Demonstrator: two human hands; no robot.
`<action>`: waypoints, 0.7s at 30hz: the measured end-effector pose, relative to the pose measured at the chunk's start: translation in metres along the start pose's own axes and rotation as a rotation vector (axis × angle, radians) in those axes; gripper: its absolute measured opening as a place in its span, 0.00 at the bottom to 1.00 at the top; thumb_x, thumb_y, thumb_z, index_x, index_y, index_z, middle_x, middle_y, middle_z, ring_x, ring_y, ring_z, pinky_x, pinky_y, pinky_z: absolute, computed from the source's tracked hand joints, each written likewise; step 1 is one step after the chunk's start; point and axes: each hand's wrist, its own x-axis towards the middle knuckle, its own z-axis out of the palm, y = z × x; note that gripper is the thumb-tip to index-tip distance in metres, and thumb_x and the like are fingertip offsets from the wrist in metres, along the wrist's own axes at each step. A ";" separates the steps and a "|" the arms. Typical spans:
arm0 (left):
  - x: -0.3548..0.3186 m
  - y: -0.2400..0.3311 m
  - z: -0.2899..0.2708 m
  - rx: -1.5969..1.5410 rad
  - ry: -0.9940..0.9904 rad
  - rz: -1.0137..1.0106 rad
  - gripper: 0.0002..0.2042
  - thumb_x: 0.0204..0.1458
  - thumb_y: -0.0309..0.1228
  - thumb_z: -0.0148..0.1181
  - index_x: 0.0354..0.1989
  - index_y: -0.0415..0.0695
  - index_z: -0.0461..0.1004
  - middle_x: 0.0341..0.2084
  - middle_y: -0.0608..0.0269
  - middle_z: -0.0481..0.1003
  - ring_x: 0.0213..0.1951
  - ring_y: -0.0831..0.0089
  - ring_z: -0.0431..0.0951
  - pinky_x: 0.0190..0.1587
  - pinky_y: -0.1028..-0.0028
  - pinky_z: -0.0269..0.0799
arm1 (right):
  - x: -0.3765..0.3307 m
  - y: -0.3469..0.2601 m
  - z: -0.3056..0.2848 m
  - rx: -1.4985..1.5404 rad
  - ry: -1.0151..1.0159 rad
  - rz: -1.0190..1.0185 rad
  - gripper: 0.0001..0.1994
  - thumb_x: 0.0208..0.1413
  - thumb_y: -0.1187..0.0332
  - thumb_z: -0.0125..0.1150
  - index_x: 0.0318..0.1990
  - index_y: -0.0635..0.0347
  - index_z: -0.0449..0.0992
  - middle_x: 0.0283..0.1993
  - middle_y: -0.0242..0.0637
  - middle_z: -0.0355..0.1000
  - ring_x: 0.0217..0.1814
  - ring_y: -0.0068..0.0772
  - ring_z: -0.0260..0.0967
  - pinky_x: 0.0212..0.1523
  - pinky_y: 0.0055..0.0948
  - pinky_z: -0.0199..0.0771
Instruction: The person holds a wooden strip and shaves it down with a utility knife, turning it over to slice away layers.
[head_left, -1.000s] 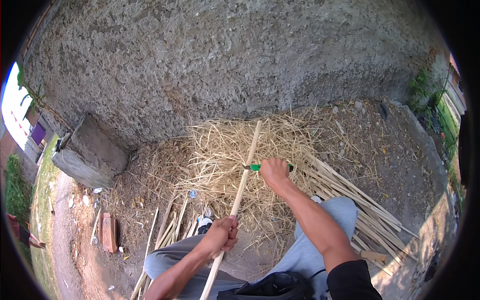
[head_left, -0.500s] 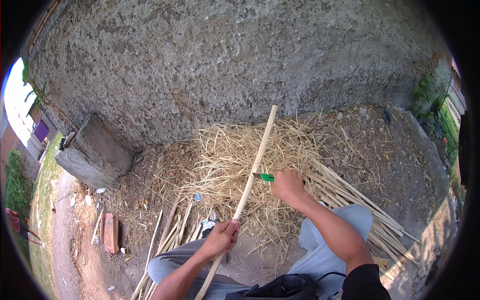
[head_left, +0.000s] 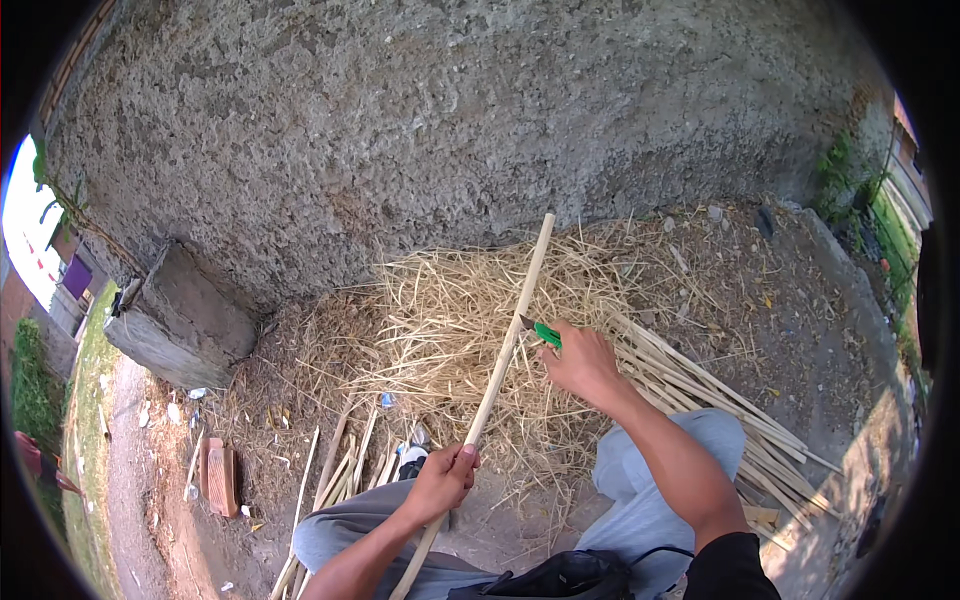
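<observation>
A long pale wooden stick (head_left: pixel 509 345) slants up from between my knees toward the wall. My left hand (head_left: pixel 441 482) is wrapped round its lower half. In my right hand (head_left: pixel 583 364) is a green-handled utility knife (head_left: pixel 545 334), its fingers closed on the handle. The knife's blade meets the right side of the stick, a little above its middle. Behind the stick lies a wide heap of wood shavings (head_left: pixel 450 310).
Several pale sticks (head_left: pixel 720 410) lie in a bundle by my right knee, and more sticks (head_left: pixel 345 465) lie on the left. A reddish brick (head_left: pixel 219 478) and a concrete block (head_left: pixel 185 318) sit at the left. A rough wall (head_left: pixel 480 120) rises behind the heap.
My right hand and the knife have moved slightly up along the stick, and the knife has tilted. My left hand still grips the stick in about the same place.
</observation>
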 end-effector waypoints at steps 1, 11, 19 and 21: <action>-0.001 0.002 0.001 -0.015 -0.017 -0.018 0.16 0.68 0.41 0.40 0.31 0.44 0.63 0.14 0.75 0.56 0.13 0.86 0.51 0.13 0.80 0.47 | 0.002 0.007 0.003 -0.024 0.056 -0.023 0.10 0.52 0.66 0.59 0.33 0.66 0.77 0.26 0.56 0.75 0.33 0.55 0.76 0.38 0.50 0.75; -0.015 -0.018 0.013 0.364 0.012 0.220 0.18 0.67 0.43 0.40 0.28 0.43 0.62 0.14 0.72 0.60 0.15 0.82 0.59 0.18 0.77 0.57 | 0.009 0.012 0.021 -0.334 0.100 -0.044 0.07 0.52 0.73 0.55 0.32 0.65 0.80 0.29 0.54 0.76 0.34 0.54 0.77 0.34 0.49 0.77; -0.042 -0.004 0.007 0.285 -0.155 -0.044 0.19 0.67 0.43 0.41 0.27 0.42 0.64 0.14 0.71 0.62 0.17 0.84 0.61 0.19 0.79 0.57 | 0.044 0.077 -0.009 -0.298 0.296 0.240 0.08 0.53 0.74 0.56 0.35 0.65 0.80 0.34 0.53 0.77 0.39 0.54 0.77 0.43 0.47 0.76; -0.033 -0.018 -0.010 0.263 -0.099 -0.017 0.18 0.67 0.42 0.42 0.28 0.42 0.64 0.15 0.73 0.61 0.17 0.85 0.60 0.18 0.81 0.55 | 0.037 0.059 -0.007 -0.263 0.260 0.241 0.07 0.51 0.72 0.58 0.34 0.65 0.80 0.34 0.52 0.77 0.39 0.53 0.77 0.44 0.46 0.75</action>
